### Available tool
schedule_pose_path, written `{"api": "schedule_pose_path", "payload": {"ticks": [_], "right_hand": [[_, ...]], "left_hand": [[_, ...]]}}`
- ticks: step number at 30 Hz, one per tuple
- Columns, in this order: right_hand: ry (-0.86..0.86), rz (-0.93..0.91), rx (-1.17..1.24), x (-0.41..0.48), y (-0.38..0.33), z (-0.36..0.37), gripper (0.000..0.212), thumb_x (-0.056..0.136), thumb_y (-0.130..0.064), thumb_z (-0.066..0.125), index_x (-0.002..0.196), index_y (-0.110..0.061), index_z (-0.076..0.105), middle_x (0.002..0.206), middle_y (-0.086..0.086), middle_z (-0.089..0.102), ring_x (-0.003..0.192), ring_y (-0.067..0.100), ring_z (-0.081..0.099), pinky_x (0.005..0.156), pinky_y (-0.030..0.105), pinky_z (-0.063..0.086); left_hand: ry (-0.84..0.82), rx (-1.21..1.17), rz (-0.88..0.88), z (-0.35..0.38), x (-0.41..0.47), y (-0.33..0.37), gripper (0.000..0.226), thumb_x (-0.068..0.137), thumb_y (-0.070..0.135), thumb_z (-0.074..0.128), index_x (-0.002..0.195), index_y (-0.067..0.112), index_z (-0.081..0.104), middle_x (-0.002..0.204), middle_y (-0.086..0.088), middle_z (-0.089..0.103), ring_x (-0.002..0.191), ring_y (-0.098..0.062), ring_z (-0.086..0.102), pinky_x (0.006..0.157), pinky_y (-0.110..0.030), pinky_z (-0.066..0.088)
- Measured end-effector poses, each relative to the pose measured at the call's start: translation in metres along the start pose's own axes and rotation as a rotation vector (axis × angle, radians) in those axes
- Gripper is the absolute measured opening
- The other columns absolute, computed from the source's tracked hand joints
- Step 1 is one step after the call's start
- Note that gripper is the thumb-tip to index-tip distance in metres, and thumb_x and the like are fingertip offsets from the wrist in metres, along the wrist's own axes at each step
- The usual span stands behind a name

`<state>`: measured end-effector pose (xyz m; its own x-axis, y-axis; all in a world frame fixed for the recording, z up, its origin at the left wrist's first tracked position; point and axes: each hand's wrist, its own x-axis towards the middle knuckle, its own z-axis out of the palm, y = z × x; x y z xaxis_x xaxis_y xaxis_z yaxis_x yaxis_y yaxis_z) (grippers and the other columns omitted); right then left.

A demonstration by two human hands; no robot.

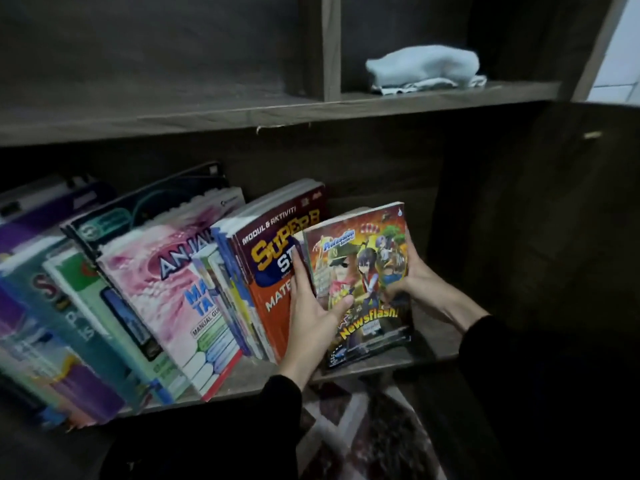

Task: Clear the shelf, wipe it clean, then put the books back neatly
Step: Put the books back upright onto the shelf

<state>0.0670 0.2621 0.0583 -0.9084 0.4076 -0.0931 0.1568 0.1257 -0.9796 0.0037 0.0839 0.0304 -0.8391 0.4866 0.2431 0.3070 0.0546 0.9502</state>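
The left hand (313, 317) and right hand (414, 285) clasp a glossy cartoon-covered comic book (363, 282) by its side edges, standing it on the lower brown shelf board (408, 358) at the right end of the leaning row of colourful workbooks (166, 296), probably to seat it squarely. A crumpled white cloth (424, 71) lies on the upper shelf, far right.

A home: school workbooks (277, 271), fabric-lined shelf (311, 112), patterned rug (363, 427).
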Motion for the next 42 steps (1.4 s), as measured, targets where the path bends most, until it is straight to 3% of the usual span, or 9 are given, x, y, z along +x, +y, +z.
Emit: {"api": "schedule_pose_path", "payload": {"ticks": [7,11,14,17,21,25,32,38,42], "right_hand": [[0.019,0.051,-0.013,0.08,0.012,0.003,0.091,0.046,0.02,0.05,0.129,-0.018,0.04,0.109,0.014,0.063,0.103,0.031,0.061,0.063,0.036,0.053],[0.076,0.035,0.028,0.084,0.018,0.006,0.072,0.062,0.024,0.04,0.122,-0.014,0.048,0.106,0.014,0.064,0.098,0.03,0.061,0.049,0.025,0.048],[0.079,0.054,-0.011,0.072,0.029,0.012,0.063,0.075,0.014,0.053,0.125,-0.022,0.045,0.116,0.008,0.062,0.103,0.022,0.059,0.072,0.033,0.055],[0.196,0.045,-0.149,0.049,0.058,0.032,0.072,0.08,-0.001,0.068,0.14,-0.022,0.034,0.121,0.004,0.054,0.111,0.019,0.053,0.08,0.028,0.049],[0.376,0.133,-0.319,0.018,0.089,0.064,0.075,0.086,-0.017,0.065,0.148,-0.026,0.023,0.141,0.016,0.034,0.133,0.033,0.035,0.107,0.041,0.032],[0.347,0.095,-0.392,0.006,0.095,0.09,0.076,0.093,-0.017,0.056,0.153,-0.018,0.009,0.151,0.015,0.025,0.139,0.031,0.026,0.111,0.041,0.028],[0.353,0.121,-0.418,0.026,0.086,0.084,0.07,0.095,-0.009,0.047,0.153,-0.011,0.008,0.149,0.018,0.03,0.138,0.033,0.028,0.11,0.038,0.028],[0.414,0.101,-0.316,0.015,0.081,0.088,0.071,0.09,-0.014,0.059,0.151,-0.019,0.021,0.144,0.014,0.038,0.133,0.03,0.037,0.106,0.043,0.036],[0.617,-0.087,-0.18,-0.014,0.057,0.123,0.063,0.086,-0.004,0.059,0.144,-0.017,0.036,0.138,0.017,0.041,0.129,0.031,0.039,0.105,0.04,0.034]], "left_hand": [[0.283,0.261,0.147,0.031,0.017,-0.034,0.116,0.081,0.025,0.074,0.144,0.044,-0.021,0.158,-0.001,0.009,0.143,-0.011,0.012,0.115,-0.032,0.014],[0.417,0.504,0.241,0.044,0.014,-0.043,0.105,0.08,0.033,0.073,0.149,0.031,-0.005,0.151,-0.018,0.027,0.136,-0.027,0.024,0.113,-0.043,0.024],[0.46,0.636,0.232,0.044,0.012,-0.051,0.101,0.078,0.037,0.07,0.151,0.015,0.003,0.148,-0.021,0.028,0.13,-0.03,0.026,0.108,-0.043,0.028],[0.439,0.65,0.188,0.041,0.001,-0.061,0.082,0.091,0.044,0.049,0.151,0.008,0.004,0.149,-0.022,0.02,0.128,-0.034,0.029,0.104,-0.047,0.035],[0.279,0.645,0.121,0.044,-0.031,-0.083,0.071,0.097,0.028,0.038,0.152,0.011,-0.005,0.152,-0.013,0.012,0.13,-0.033,0.033,0.104,-0.045,0.039],[0.105,0.542,-0.025,0.044,-0.039,-0.092,0.074,0.099,0.015,0.042,0.141,0.021,-0.019,0.15,-0.011,0.02,0.126,-0.03,0.042,0.103,-0.04,0.04],[0.15,0.51,-0.11,0.057,-0.032,-0.084,0.08,0.097,0.011,0.048,0.142,0.017,-0.019,0.145,-0.014,0.021,0.124,-0.027,0.044,0.1,-0.034,0.041],[0.073,0.461,-0.118,0.039,-0.036,-0.073,0.071,0.099,0.016,0.044,0.151,0.011,-0.005,0.15,-0.009,0.014,0.136,-0.023,0.029,0.109,-0.028,0.029],[0.141,0.337,-0.003,0.008,-0.048,-0.056,0.057,0.093,0.014,0.04,0.148,0.024,0.024,0.14,-0.002,0.032,0.123,-0.026,0.047,0.108,-0.036,0.036]]}}
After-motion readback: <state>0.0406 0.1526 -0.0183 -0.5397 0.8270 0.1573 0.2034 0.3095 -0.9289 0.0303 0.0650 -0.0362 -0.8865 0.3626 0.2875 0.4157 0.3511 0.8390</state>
